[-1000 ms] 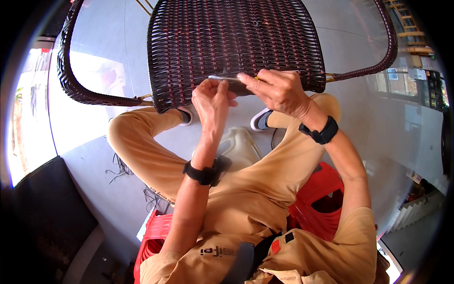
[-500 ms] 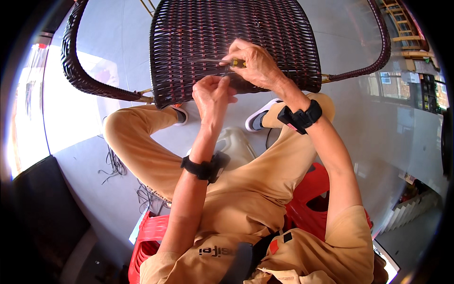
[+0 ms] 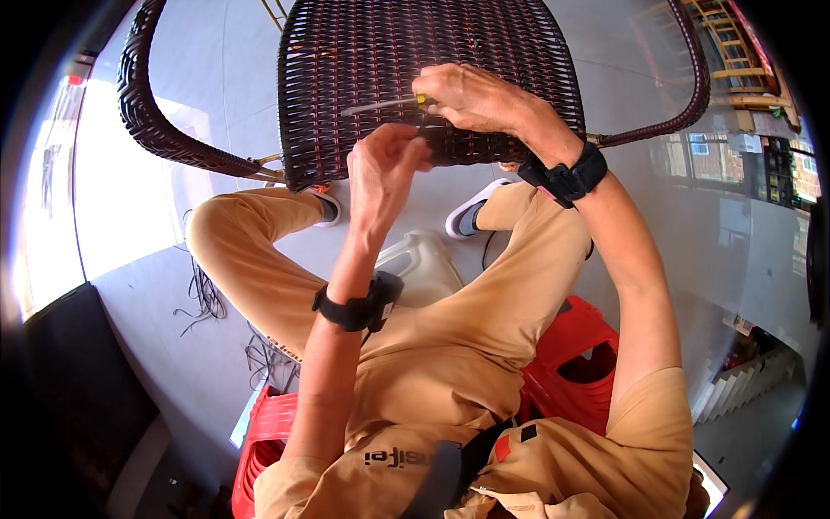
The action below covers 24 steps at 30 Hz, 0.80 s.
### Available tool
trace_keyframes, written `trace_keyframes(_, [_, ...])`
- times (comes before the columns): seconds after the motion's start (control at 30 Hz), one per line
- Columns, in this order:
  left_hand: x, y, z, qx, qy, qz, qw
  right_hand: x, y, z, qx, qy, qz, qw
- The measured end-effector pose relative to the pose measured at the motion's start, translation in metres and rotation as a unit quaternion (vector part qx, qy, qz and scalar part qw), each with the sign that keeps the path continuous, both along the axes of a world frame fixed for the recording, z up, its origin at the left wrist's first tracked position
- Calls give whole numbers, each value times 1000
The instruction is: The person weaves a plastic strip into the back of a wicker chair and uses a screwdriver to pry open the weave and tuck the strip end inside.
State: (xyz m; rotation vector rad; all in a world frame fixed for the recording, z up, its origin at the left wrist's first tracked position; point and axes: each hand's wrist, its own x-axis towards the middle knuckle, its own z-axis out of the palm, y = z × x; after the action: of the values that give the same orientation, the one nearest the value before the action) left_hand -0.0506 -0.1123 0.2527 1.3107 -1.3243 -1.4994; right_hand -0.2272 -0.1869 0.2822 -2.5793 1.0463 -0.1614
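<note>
Over the near part of a dark brown woven chair seat (image 3: 363,52), my right hand (image 3: 475,97) is closed around a screwdriver (image 3: 385,106). Its yellow handle end shows at the fingers, and the metal shaft points left across the weave. My left hand (image 3: 380,173) is just below and to the left, by the seat's near edge, thumb and fingers pinched together. Whatever the left fingertips hold, if anything, is blurred and too small to name. The two hands are close but apart.
Curved woven armrests stand to the left (image 3: 138,112) and right (image 3: 696,78) of the seat. A whitish plastic jug (image 3: 428,264) sits on the floor between my legs. Black cords (image 3: 203,294) lie at the left. Red plastic stools (image 3: 571,372) are beneath me.
My right hand has risen slightly, its wrist swinging outward to the right, with the screwdriver still in it. The left hand has shifted a little up, and its wrist moved left.
</note>
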Motion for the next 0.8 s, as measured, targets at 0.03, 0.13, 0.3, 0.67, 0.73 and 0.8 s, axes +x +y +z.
trace_keyframes(0.03, [1, 2, 2, 1, -1, -3, 1000, -2, 0, -2, -25, -22, -11, 999])
trace_keyframes(0.13, [5, 5, 11, -165, -103, -7, 981, -11, -3, 0, -82, -33, -46, 995])
trace_keyframes(0.3, [9, -6, 13, -178, -130, -46, 974, -28, -14, 32, -226, 27, -109, 968])
trace_keyframes(0.67, [-1, -8, -5, -357, -293, -35, 886, -18, -1, 76, -268, 14, -104, 958])
trace_keyframes(0.73, [-5, -7, -2, -391, -304, -26, 868, -15, -3, 77, -308, 26, -86, 947])
trace_keyframes(0.8, [-7, -8, -5, -413, -304, -32, 858, -18, -4, 75, -364, 22, -58, 929])
